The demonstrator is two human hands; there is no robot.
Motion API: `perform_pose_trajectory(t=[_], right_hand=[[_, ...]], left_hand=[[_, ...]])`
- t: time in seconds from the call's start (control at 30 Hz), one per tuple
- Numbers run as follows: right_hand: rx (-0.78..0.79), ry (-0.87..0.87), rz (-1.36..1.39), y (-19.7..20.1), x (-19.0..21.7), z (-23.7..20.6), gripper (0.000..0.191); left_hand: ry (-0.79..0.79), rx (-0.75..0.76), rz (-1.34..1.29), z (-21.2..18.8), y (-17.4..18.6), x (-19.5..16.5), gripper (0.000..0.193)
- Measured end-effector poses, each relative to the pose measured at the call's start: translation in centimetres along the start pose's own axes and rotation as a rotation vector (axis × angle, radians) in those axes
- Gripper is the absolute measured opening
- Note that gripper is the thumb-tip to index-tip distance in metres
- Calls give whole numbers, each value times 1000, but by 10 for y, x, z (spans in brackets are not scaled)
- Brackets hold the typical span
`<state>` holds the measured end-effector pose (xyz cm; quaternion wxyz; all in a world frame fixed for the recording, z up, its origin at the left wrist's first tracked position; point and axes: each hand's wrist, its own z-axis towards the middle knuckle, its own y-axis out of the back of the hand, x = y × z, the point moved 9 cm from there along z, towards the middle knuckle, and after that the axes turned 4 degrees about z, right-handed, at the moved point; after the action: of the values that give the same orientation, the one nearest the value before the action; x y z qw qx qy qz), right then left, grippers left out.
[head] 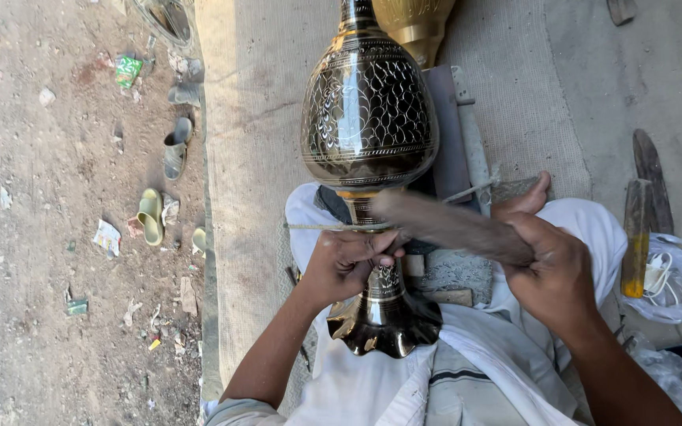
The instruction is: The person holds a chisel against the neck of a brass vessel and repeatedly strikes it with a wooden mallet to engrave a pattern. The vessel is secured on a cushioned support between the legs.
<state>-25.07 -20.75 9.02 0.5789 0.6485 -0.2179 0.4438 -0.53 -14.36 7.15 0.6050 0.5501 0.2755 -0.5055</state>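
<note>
**Engraved brass vase held across the lap under chisel and mallet**

Head view, looking down. A large engraved brass vase (369, 110), dark-coated with bright cut scrollwork, lies lengthwise across the seated person's lap, its flared, scalloped foot (384, 323) toward the body and its neck pointing away over a woven mat (254, 95). The left hand (345, 264) is clenched around a thin metal chisel (321, 227), whose tip meets the narrow stem just above the foot. The right hand (554, 272) grips the handle of a wooden mallet (444, 225), blurred by motion, its head over the stem beside the chisel. A bare foot (530, 197) shows beside the vase body. A second brass vessel (414, 24) stands just beyond the neck. To the right, on the concrete floor, lie wooden tools (645, 213) and a plastic bag (672, 280); to the left, sandals (163, 185) and litter on bare dirt.

Likely faults, judged from this position: the rounded vase rests only on the lap and may roll under a blow, dragging the chisel off its line and scarring the dark coating. A glancing stroke could slip off the chisel head onto the left fingers, which sit close to the strike point. Too heavy a blow on the slender stem risks denting it.
</note>
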Motion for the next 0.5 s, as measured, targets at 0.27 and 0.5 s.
perform_pose_trajectory(t=[0.27, 0.5], right_hand=[[-34, 116, -135, 7, 1, 18, 43], [51, 118, -325, -11, -7, 18, 41]], left_hand=[[9, -96, 106, 1, 3, -17, 64], [-45, -98, 163, 4, 3, -24, 67]])
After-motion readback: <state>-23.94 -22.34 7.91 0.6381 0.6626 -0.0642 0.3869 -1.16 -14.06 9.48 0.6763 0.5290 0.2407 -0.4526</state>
